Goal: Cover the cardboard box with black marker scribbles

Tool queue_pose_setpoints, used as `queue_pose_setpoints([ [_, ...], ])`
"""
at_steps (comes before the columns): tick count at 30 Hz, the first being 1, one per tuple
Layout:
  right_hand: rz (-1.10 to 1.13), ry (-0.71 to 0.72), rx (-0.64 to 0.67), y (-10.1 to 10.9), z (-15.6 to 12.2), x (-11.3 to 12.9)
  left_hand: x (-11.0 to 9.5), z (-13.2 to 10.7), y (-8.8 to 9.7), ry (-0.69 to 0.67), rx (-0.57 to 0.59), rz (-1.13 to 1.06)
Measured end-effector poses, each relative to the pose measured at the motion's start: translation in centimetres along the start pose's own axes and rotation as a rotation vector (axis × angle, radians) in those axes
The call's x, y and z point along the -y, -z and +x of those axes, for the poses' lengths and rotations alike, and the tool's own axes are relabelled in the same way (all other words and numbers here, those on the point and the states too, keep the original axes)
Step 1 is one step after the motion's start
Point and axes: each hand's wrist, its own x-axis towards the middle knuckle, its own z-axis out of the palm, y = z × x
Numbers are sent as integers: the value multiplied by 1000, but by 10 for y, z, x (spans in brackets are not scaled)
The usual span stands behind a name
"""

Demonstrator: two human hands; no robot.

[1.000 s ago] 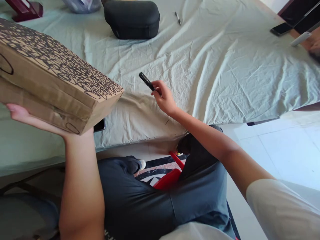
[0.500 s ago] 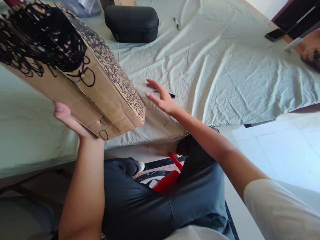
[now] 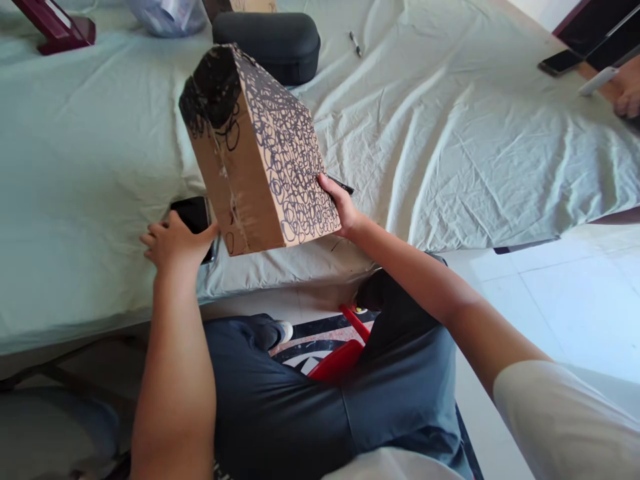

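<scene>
A brown cardboard box [image 3: 260, 150] covered in black scribbled loops stands tilted above the near edge of the sheet-covered table [image 3: 450, 133]. My left hand [image 3: 175, 243] touches its lower left corner with the fingers spread, next to a black phone [image 3: 196, 217]. My right hand [image 3: 340, 207] grips the box's lower right edge. A black marker [image 3: 343, 186] lies on the sheet just behind that hand.
A black padded case [image 3: 267, 40] sits at the back, with a pen [image 3: 355, 43] to its right. A dark red stand [image 3: 53, 27] is at back left. Another person's hand [image 3: 627, 93], a phone [image 3: 561, 61] and a white object [image 3: 599, 80] are at the far right.
My right hand put the marker down on the sheet and took hold of the box. The box swung from the left to the middle and turned upright. My left hand dropped to its corner.
</scene>
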Motion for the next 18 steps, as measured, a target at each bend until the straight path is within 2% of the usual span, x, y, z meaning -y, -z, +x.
queue_pose_setpoints([
  [1, 50, -27, 12, -1, -1, 0, 2, 1, 1, 13, 2, 62],
  [4, 136, -71, 1, -4, -2, 0, 3, 4, 0, -17, -31, 39],
  [9, 80, -75, -40, -3, -4, -3, -1, 4, -1, 82, -117, -106],
  [12, 27, -55, -42, 0, -5, -6, 0, 7, -1, 69, -182, -165],
  [15, -7, -24, -62, 5, -4, -9, 7, 16, -3, -4, -276, -292],
  [18, -58, 37, -72, 8, -2, -12, 15, 24, -3, -215, -293, -531],
])
